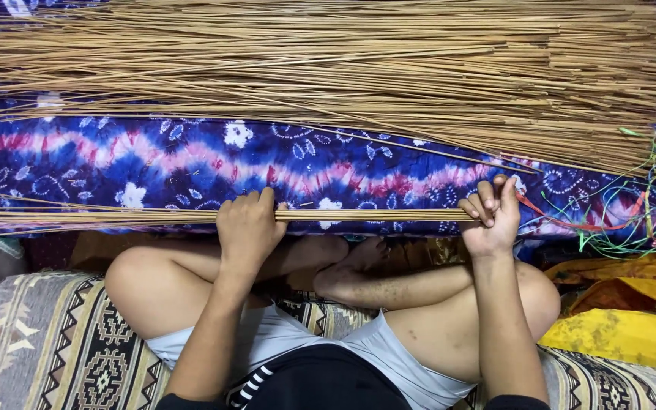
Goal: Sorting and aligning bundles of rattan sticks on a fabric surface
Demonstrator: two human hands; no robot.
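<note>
You are sitting on a woven mat (55, 342) patterned in grey, black and cream geometric shapes. A blue, purple and pink tie-dye cloth (153, 163) with white flowers is stretching across in front of you. Yellow fabric (624, 334) is lying crumpled at your right.

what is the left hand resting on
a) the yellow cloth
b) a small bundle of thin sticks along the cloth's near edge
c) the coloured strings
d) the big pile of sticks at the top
b: the left hand lies over the small bundle of thin sticks at the near edge of the blue and pink cloth, while the right hand pinches its other end.
</note>
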